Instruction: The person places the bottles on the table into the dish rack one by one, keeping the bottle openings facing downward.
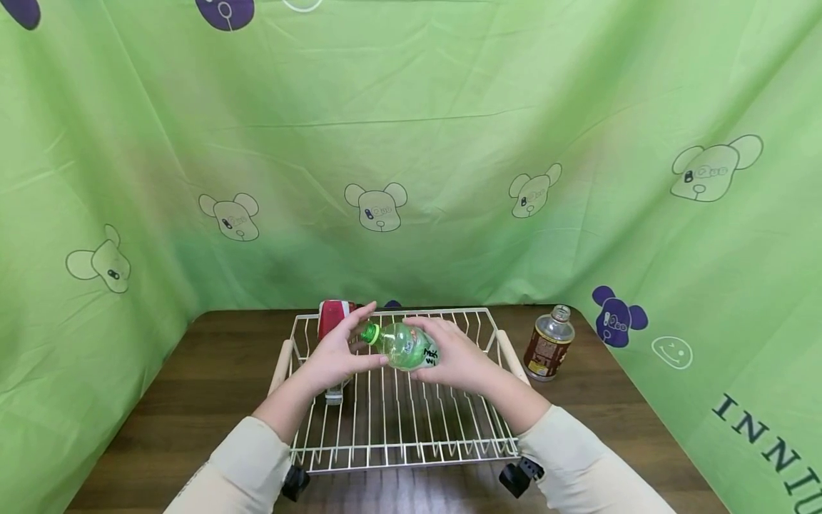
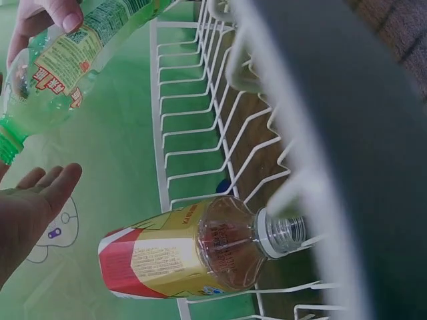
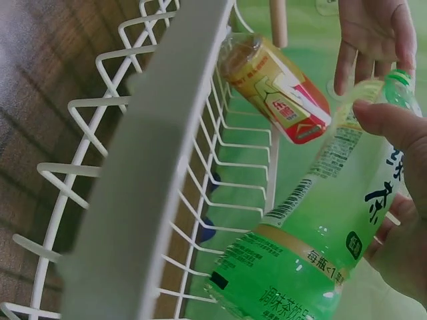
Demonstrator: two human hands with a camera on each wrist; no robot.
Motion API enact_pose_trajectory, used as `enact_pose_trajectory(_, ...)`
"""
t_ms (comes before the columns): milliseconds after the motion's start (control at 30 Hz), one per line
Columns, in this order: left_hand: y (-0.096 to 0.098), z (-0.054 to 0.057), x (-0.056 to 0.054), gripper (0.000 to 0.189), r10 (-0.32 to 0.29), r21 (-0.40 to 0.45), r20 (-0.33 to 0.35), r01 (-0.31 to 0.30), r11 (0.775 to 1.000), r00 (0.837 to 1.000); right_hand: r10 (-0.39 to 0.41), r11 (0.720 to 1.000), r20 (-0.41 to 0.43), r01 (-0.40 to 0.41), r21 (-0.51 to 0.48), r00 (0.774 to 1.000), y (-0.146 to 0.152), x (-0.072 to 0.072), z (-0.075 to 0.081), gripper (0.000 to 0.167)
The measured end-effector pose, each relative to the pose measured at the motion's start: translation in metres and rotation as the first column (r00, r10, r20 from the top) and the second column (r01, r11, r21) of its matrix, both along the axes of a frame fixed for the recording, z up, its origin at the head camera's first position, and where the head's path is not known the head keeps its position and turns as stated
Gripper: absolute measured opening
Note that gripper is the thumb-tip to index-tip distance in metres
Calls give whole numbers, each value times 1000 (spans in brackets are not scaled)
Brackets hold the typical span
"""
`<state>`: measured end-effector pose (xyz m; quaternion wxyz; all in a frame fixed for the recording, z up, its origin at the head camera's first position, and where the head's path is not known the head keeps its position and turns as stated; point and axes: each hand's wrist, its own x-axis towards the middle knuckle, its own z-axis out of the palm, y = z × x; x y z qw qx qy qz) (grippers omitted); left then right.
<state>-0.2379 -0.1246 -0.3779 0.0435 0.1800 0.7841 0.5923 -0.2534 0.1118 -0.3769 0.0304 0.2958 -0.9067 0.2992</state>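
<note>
A green plastic drink bottle [image 1: 406, 346] is held in the air over a white wire dish rack [image 1: 411, 450], its green neck pointing left. My right hand [image 1: 452, 353] grips its body, with the thumb [image 3: 387, 123] on the near side and fingers behind. At the neck end, my left hand [image 1: 337, 357] is spread with fingers extended; whether it touches the bottle I cannot tell. A bottle with a red and yellow label [image 2: 170, 253] lies in the rack's left part, its capless neck toward the front. My left forearm partly covers it in the head view.
A clear bottle with a brown label [image 1: 549, 344] stands upright on the dark wooden table [image 1: 173, 400], right of the rack. The rack has wooden side handles [image 1: 511, 355] and black feet [image 1: 521, 477]. Green curtain cloth [image 1: 411, 157] surrounds the table's back and sides.
</note>
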Motion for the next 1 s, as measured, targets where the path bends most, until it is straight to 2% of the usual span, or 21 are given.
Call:
enact_pose_trajectory(167, 0, -2, 2, 78, -38, -72, -34, 35, 997, 999, 69, 997, 42, -70, 15, 997, -2, 1, 0, 85)
enact_pose_trajectory(367, 0, -5, 2, 61, -65, -150, -60, 55, 987, 996, 84, 996, 98, -87, 25, 992, -3, 2, 1, 84)
enact_pose_trajectory(533, 0, -7, 3, 57, -69, -199, -80, 52, 979, 994, 102, 994, 94, -105, 35, 990, -4, 4, 2, 83)
enact_pose_trajectory(633, 1, -6, 4, 57, -78, -215, -99, 55, 975, 992, 109, 993, 102, -114, 43, 989, -5, 5, 2, 84)
enact_pose_trajectory(867, 2, -4, 6, 58, -65, -231, -83, 44, 972, 994, 121, 992, 145, -126, 28, 982, -5, 7, 5, 82)
enact_pose_trajectory(1000, 3, -4, 7, 57, -47, -232, -84, 27, 972, 995, 121, 992, 138, -126, 28, 983, -5, 8, 6, 84)
